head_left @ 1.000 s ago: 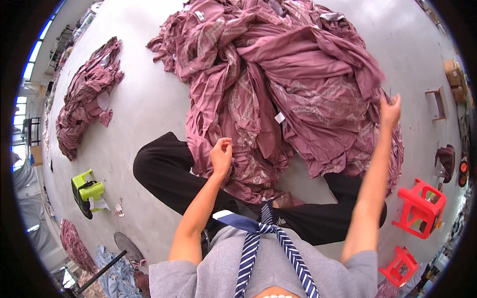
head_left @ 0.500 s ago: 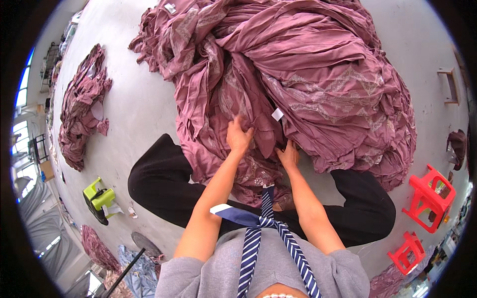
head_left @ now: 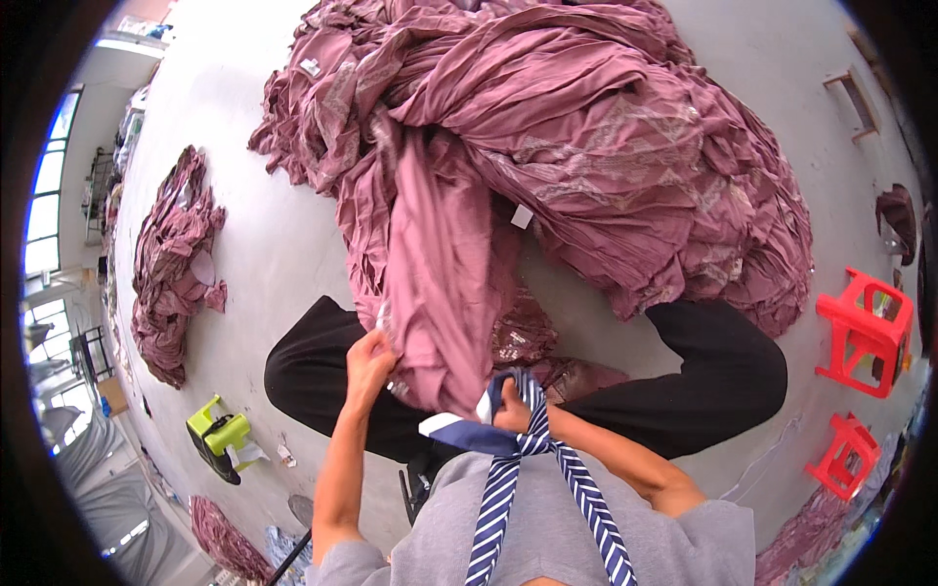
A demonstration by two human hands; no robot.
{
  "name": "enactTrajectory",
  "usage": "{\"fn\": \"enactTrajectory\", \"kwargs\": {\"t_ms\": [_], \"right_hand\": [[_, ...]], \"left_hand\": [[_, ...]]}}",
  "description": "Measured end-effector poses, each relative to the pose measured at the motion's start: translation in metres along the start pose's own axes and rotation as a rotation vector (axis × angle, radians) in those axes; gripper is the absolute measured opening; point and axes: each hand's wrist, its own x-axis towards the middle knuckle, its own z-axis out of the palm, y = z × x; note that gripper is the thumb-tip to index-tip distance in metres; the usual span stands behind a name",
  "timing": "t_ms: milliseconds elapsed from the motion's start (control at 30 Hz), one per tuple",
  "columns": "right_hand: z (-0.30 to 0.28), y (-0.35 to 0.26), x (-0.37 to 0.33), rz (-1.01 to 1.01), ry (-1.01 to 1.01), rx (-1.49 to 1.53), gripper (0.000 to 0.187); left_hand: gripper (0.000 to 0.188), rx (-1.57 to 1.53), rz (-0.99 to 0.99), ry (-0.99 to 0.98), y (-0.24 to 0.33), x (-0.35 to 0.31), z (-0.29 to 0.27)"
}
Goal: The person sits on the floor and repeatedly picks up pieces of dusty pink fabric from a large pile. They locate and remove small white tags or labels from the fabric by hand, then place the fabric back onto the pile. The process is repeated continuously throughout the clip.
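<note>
A length of dusty-pink fabric [head_left: 440, 264] runs from the big heap of the same patterned cloth [head_left: 606, 166] down toward my lap, slightly blurred by motion. My left hand [head_left: 370, 364] pinches its left edge, beside a small white spot on the cloth. Close to my chest, my right hand [head_left: 510, 406] is closed at the fabric's lower right corner. A navy-and-white striped tie [head_left: 532, 410] hanging from my neck partly covers its fingers. Under the stretched piece, a shiny patterned part of the cloth [head_left: 523, 332] lies between my legs. A white tag [head_left: 522, 216] sticks out from the heap.
A smaller pink cloth pile [head_left: 176, 273] lies on the grey floor at left, with a green stool [head_left: 220, 435] nearer. Two red stools [head_left: 867, 332] stand at right. My black-trousered legs [head_left: 674, 391] spread around the work. More cloth [head_left: 227, 537] lies at lower left.
Both hands have come back from the heap toward my body, drawing a length of fabric along. My left hand moved left and nearer; my right hand is now behind the tie. The view shifted slightly.
</note>
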Motion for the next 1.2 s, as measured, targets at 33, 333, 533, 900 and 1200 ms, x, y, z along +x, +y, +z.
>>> {"fn": "enactTrajectory", "kwargs": {"t_ms": [33,333,533,900,1200], "right_hand": [[0.000,-0.016,0.000,-0.047,-0.030,0.166,0.025],[-0.031,-0.043,0.045,-0.062,0.301,0.522,0.037],[-0.085,-0.057,0.121,0.464,0.241,0.786,0.032],[-0.096,-0.012,0.134,0.232,0.257,1.070,0.042],[-0.102,0.019,0.125,0.244,0.299,1.112,0.039]], "left_hand": [[0.007,-0.011,-0.035,-0.030,0.004,-0.013,-0.008],[0.005,-0.330,0.160,0.150,0.000,-0.027,-0.068],[0.007,-0.316,0.361,0.727,0.012,-0.026,-0.145],[0.014,-0.718,0.380,0.791,-0.042,-0.006,-0.162],[0.016,-0.577,0.380,0.904,-0.040,-0.002,-0.155]]}}
